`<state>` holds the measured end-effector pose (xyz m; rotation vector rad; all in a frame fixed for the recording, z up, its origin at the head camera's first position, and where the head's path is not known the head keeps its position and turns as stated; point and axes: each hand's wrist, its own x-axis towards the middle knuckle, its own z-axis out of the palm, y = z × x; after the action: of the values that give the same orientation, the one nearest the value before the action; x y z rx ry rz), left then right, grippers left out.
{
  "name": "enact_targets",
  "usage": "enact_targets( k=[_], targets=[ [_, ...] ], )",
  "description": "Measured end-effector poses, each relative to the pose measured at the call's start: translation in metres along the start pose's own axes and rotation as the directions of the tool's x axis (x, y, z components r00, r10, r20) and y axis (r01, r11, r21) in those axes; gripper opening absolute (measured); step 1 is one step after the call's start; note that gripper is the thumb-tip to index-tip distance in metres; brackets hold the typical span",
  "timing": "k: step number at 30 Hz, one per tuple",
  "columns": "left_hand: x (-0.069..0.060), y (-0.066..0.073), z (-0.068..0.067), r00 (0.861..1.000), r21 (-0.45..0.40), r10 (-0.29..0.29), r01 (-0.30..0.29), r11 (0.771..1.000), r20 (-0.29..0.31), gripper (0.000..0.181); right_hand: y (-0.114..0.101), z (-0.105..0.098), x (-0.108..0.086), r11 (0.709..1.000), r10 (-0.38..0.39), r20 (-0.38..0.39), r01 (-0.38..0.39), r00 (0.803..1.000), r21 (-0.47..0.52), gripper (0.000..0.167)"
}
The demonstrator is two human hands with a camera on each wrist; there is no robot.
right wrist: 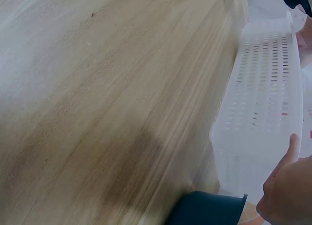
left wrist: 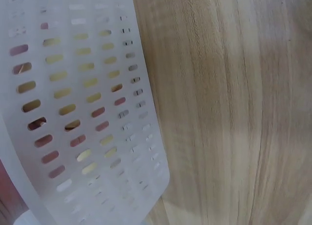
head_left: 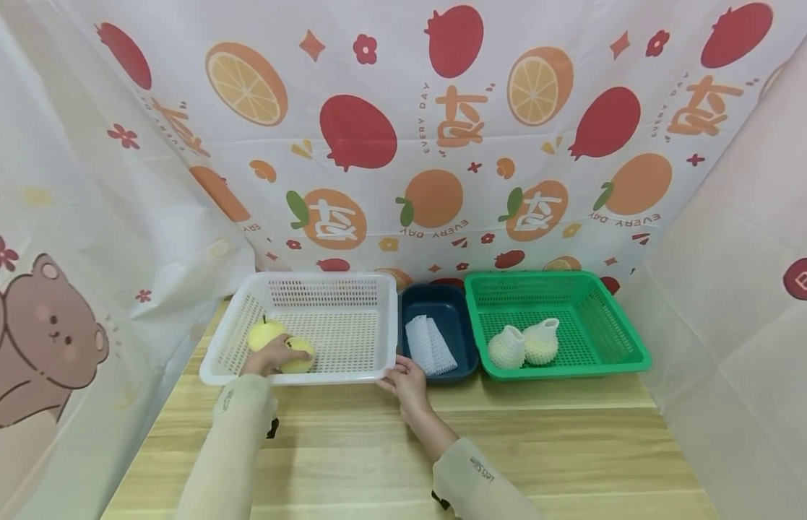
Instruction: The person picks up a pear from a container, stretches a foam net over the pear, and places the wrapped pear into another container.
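Note:
In the head view, my left hand (head_left: pixel 273 357) reaches over the front rim of a white plastic basket (head_left: pixel 351 376) and grips a yellow pear (head_left: pixel 296 367). Another yellow pear (head_left: pixel 263 334), stem up, lies just behind that hand. My right hand (head_left: pixel 411 388) holds the basket's front right corner; the right wrist view shows its thumb (right wrist: pixel 292 146) along the rim. Only the perforated basket wall (left wrist: pixel 63 96) fills the left part of the left wrist view, with yellow showing through its slots, so the left fingers are mostly hidden there.
A dark blue tray (head_left: pixel 469 354) with white foam net sleeves (head_left: pixel 430 347) stands right of the white basket. Beyond it, a green basket (head_left: pixel 585 370) holds two foam-netted fruits (head_left: pixel 507 348). All stand on a wooden table (head_left: pixel 351 455) against a printed cloth backdrop (head_left: pixel 390 79).

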<state>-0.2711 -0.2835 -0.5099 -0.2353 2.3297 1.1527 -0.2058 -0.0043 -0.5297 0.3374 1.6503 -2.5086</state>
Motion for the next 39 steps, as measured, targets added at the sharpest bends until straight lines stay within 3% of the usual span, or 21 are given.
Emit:
enact_targets(
  k=[9,18,26,34,39],
  targets=[
    [-0.003,0.013,0.003,0.998,-0.048,0.021,-0.024,0.999,-0.057,0.09,-0.001,0.005,-0.002,0.999,0.018,-0.023,-0.017,1.0,0.036,0.036],
    [-0.015,0.039,0.004,0.991,-0.068,0.107,-0.113,0.991,-0.086,0.093,-0.001,0.008,-0.005,0.998,-0.005,-0.044,0.008,0.999,0.057,0.036],
    [-0.039,0.074,0.013,0.988,-0.046,0.132,-0.136,0.99,-0.077,0.089,0.004,0.007,-0.002,0.997,-0.021,-0.045,0.024,0.999,0.073,0.035],
    [-0.056,0.101,0.028,0.973,0.002,0.212,-0.213,0.977,-0.092,0.083,0.001,-0.002,-0.002,1.0,0.018,0.007,-0.018,1.0,-0.009,0.035],
    [-0.064,0.109,0.038,0.959,-0.001,0.271,-0.272,0.962,-0.082,0.079,-0.012,-0.007,-0.004,0.993,-0.073,-0.019,0.071,0.997,-0.099,0.032]
  ],
)
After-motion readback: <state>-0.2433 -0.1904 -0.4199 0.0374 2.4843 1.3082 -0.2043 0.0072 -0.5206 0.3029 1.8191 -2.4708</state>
